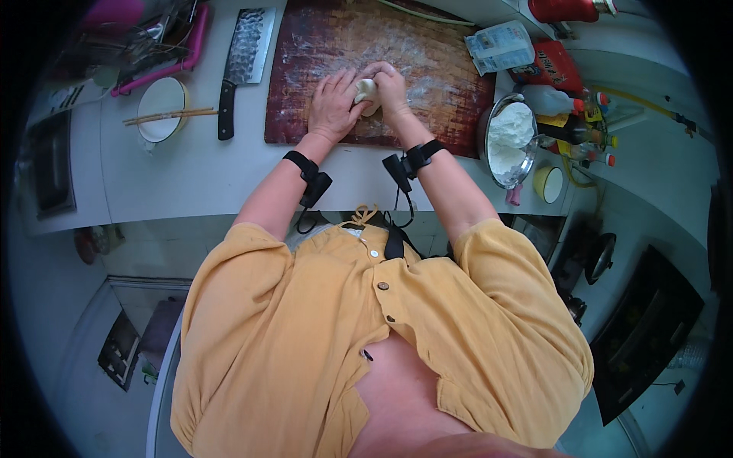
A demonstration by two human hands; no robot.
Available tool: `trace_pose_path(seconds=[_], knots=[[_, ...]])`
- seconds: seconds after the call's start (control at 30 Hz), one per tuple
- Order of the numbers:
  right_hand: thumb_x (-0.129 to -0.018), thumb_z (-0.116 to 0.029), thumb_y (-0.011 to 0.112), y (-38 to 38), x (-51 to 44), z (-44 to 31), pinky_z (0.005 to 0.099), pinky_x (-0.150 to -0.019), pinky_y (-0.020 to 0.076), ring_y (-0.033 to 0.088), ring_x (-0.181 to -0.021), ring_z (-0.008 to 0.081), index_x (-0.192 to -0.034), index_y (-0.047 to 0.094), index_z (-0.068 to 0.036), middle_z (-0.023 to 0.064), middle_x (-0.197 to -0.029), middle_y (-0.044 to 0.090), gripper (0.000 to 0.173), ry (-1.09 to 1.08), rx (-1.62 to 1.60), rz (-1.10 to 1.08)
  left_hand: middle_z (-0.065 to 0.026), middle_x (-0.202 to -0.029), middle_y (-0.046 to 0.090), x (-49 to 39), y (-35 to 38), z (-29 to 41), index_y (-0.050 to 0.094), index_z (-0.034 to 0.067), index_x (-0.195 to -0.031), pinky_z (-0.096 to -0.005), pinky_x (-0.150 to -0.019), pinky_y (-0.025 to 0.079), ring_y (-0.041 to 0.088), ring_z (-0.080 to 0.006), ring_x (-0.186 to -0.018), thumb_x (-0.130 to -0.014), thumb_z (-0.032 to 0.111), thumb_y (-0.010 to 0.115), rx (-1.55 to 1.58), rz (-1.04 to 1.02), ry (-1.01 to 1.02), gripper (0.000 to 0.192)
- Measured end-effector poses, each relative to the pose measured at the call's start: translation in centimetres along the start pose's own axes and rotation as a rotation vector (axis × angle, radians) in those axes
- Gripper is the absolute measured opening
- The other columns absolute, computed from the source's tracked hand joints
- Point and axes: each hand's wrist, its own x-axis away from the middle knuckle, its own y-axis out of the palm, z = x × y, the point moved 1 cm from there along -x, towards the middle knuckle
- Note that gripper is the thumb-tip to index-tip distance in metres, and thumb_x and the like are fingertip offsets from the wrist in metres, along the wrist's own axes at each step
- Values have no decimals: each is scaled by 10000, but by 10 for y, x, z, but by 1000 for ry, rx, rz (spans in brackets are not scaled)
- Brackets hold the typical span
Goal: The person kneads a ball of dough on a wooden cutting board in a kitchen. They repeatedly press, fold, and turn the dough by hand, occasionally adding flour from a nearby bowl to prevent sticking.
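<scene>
A pale lump of dough [366, 90] lies between my two hands on a flour-dusted wooden cutting board [435, 68]. My left hand [338, 103] rests on the board at the dough's left side, with its thumb against the lump and its fingers spread. My right hand [390, 89] grips the dough's right side with curled fingers. Part of the dough is hidden by the fingers. Right of the board stands a metal bowl [484, 137] of white flour [509, 134].
A cleaver [246, 57] lies left of the board. Chopsticks [197, 112] rest across an enamel bowl [163, 97] beside a pink rack [192, 54]. At right stand sauce bottles [578, 130], a red packet [547, 67], a clear bag [504, 47] and a small yellow bowl [548, 184].
</scene>
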Motion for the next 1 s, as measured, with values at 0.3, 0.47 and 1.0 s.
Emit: trace_pose_path(seconds=[0.3,0.47,1.0], knots=[[-977,-335,454,23,26,-12,504,-820,480,638,-910,398,-886,685,-65,160,-913,684,367,-307,823,152,-57,-1304,654,8,-1,0,634,113,-1296,-521,-1136,339,531,-239,-1295,-818,217,677,52,45,131,491],[-972,-281,472,18,16,3,476,-806,445,612,-931,337,-847,657,-98,106,-921,657,290,-442,870,176,-104,-1326,633,7,-4,-1,600,58,-1331,-519,-1153,313,509,-253,-1317,-796,167,630,201,32,62,547],[-967,-309,484,6,-44,4,500,-762,460,634,-891,374,-790,664,-73,129,-872,695,346,-357,781,186,-157,-1486,503,0,-2,5,528,45,-1424,-458,-1173,260,411,-289,-1407,-900,604,601,-91,67,-131,770]])
